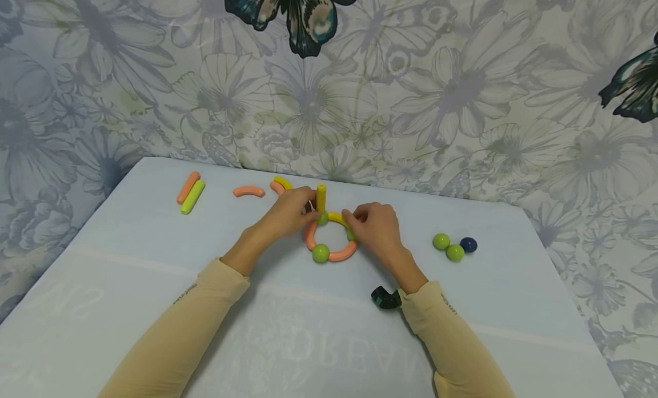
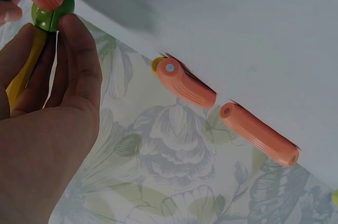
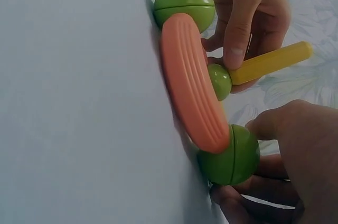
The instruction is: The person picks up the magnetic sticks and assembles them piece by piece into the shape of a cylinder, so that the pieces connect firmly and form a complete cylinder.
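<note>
A ring of curved orange rods (image 1: 342, 254), a curved yellow rod (image 1: 336, 216) and green balls (image 1: 321, 253) lies on the white table. From the ring's far-left ball (image 1: 322, 218) a straight yellow rod (image 1: 321, 197) stands upright. My left hand (image 1: 293, 212) pinches this rod near its base, a fingertip touching the ball (image 2: 53, 10). On the ring's right side, my right hand (image 1: 377, 226) holds another green ball (image 3: 232, 155) between thumb and fingers. That ball is mostly hidden by the hand in the head view.
Toward the back left lie a loose curved orange rod (image 1: 249, 191) and a curved yellow piece (image 1: 283, 183). Farther left are straight orange (image 1: 188, 187) and lime rods (image 1: 192, 197). Green balls (image 1: 441, 241) and a dark blue ball (image 1: 469, 245) sit right. A black curved piece (image 1: 385, 298) lies beside the right sleeve.
</note>
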A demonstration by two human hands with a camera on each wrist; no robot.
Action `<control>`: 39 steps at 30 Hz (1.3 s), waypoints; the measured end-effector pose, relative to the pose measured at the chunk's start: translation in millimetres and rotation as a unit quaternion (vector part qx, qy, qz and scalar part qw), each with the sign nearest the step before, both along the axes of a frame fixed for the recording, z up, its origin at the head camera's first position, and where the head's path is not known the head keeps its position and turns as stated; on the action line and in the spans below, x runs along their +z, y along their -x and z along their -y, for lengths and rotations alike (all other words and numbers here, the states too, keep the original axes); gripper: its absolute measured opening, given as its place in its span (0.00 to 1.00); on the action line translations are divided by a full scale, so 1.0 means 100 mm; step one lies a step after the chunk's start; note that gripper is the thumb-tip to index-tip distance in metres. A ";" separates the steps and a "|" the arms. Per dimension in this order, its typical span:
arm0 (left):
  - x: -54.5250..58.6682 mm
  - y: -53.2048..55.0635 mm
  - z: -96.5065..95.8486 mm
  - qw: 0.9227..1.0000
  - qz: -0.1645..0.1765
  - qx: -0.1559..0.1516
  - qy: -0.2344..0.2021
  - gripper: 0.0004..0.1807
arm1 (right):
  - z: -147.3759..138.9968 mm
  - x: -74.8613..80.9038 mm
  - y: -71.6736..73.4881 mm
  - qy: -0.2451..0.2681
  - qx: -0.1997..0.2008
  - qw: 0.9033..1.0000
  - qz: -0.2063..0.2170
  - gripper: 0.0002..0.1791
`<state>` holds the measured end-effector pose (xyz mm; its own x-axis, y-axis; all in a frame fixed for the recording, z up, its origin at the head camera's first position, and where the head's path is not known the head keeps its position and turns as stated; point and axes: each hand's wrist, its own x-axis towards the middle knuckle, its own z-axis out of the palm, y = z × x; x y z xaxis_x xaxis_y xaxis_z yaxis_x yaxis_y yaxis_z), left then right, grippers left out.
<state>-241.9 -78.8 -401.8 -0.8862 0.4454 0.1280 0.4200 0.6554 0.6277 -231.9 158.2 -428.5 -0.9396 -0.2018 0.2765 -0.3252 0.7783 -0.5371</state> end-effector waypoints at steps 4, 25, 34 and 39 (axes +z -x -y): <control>-0.02 0.00 -0.01 1.000 -0.012 -0.016 0.000 0.09 | 0.01 -0.02 0.02 0.028 0.052 0.998 0.022 0.11; -0.06 -0.05 -0.15 0.998 -0.028 -0.062 -0.006 0.10 | 0.05 -0.02 0.02 0.061 0.153 0.982 0.097 0.23; -0.03 -0.04 -0.11 0.998 0.001 -0.056 -0.006 0.11 | 0.04 -0.05 0.03 0.060 0.152 0.982 0.090 0.21; 0.03 0.01 0.03 0.999 -0.002 -0.030 -0.013 0.09 | 0.02 -0.03 0.04 0.053 0.135 0.985 0.091 0.19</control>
